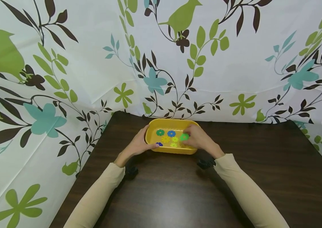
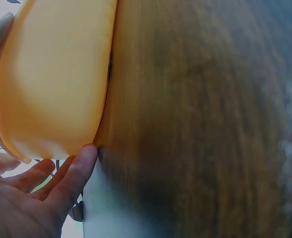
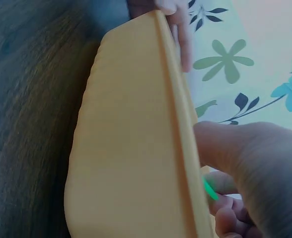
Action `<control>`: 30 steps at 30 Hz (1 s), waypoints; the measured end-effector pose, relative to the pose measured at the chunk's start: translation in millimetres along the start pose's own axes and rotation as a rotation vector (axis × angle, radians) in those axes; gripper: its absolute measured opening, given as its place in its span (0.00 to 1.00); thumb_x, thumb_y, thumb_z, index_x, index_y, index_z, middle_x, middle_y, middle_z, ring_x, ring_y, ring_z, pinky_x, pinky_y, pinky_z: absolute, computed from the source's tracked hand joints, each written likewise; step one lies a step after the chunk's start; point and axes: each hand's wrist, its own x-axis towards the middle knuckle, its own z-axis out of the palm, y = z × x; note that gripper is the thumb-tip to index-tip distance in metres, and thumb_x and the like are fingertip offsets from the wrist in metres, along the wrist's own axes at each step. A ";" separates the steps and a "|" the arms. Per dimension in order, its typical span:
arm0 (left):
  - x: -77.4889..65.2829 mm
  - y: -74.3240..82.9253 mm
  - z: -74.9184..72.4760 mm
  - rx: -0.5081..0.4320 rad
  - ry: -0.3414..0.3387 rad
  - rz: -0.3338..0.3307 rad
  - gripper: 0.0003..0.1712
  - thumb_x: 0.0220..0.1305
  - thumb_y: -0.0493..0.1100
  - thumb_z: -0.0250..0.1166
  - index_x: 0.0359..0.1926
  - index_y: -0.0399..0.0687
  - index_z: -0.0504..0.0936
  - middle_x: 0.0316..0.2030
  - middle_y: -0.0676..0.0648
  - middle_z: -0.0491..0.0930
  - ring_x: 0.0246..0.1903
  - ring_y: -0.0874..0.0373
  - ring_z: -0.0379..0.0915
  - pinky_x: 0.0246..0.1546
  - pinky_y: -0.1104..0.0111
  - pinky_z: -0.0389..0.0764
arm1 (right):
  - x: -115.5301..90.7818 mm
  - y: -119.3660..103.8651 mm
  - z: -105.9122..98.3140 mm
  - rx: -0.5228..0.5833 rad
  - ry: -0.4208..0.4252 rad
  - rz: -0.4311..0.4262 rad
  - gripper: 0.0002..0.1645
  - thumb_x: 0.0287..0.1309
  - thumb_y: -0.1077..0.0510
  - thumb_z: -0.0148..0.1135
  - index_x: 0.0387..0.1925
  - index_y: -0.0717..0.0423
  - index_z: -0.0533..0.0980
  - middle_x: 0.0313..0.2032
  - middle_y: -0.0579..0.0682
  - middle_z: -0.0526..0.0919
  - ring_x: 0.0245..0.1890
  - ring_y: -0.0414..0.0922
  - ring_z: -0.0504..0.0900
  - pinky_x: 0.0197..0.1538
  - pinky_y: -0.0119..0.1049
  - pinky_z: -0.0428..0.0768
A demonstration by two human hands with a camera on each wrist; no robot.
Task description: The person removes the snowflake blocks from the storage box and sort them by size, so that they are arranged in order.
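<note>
A yellow plastic tray (image 1: pixel 175 150) sits on the dark wooden table, with several flower-shaped notched discs inside. My left hand (image 1: pixel 138 143) grips the tray's left end, its thumb over the near rim. In the left wrist view, its fingers (image 2: pixel 75 173) rest against the tray's outer wall (image 2: pixel 56 74). At the right end my right hand (image 1: pixel 202 139) reaches in and pinches a bright green disc (image 1: pixel 184 137). The right wrist view shows that disc edge-on, partly hidden by fingers. Left of it lie a dark green disc (image 1: pixel 160 132), a blue disc (image 1: pixel 171 133) and a yellow disc (image 1: pixel 165 139).
Two yellow-green discs (image 1: pixel 174 139) lie near the tray's middle, and a dark blue disc (image 1: pixel 159 144) is by the left thumb. A patterned cloth (image 1: pixel 92 63) hangs behind and left of the table (image 1: pixel 161 193). Dark devices (image 1: pixel 131 172) sit at both wrists.
</note>
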 end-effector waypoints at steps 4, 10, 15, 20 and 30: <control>-0.1 -0.3 -0.3 -0.003 -0.003 -0.007 0.70 0.58 0.61 0.81 0.89 0.50 0.47 0.83 0.36 0.59 0.71 0.38 0.68 0.79 0.41 0.70 | -6.9 2.4 -4.8 0.039 0.013 0.024 0.20 0.57 0.54 0.81 0.48 0.61 0.90 0.43 0.55 0.87 0.39 0.47 0.78 0.42 0.38 0.75; 0.7 0.0 0.1 0.000 -0.001 0.005 0.70 0.57 0.62 0.81 0.89 0.51 0.48 0.82 0.35 0.60 0.69 0.39 0.69 0.77 0.42 0.72 | -18.1 7.8 -12.1 0.070 0.043 0.073 0.22 0.57 0.53 0.82 0.50 0.61 0.89 0.49 0.59 0.88 0.46 0.52 0.81 0.48 0.45 0.82; 1.2 -0.8 0.7 0.002 0.002 0.014 0.70 0.57 0.62 0.81 0.88 0.51 0.48 0.81 0.36 0.62 0.67 0.39 0.71 0.76 0.43 0.74 | -27.7 15.7 -14.8 0.093 0.072 0.130 0.29 0.58 0.53 0.81 0.58 0.62 0.87 0.49 0.60 0.85 0.44 0.52 0.80 0.47 0.44 0.82; 1.5 -1.8 0.4 -0.004 -0.002 0.024 0.70 0.58 0.62 0.81 0.88 0.50 0.48 0.81 0.36 0.62 0.66 0.40 0.71 0.75 0.43 0.76 | -35.5 23.9 -16.4 0.135 0.118 0.128 0.29 0.56 0.54 0.81 0.56 0.65 0.87 0.43 0.59 0.83 0.39 0.50 0.77 0.41 0.38 0.76; 0.9 -0.2 1.0 -0.019 0.001 0.020 0.68 0.58 0.59 0.81 0.88 0.50 0.49 0.81 0.37 0.62 0.67 0.40 0.71 0.75 0.43 0.74 | -48.1 37.1 -20.3 0.165 0.160 0.148 0.27 0.60 0.54 0.81 0.56 0.68 0.87 0.43 0.60 0.83 0.40 0.49 0.77 0.42 0.37 0.76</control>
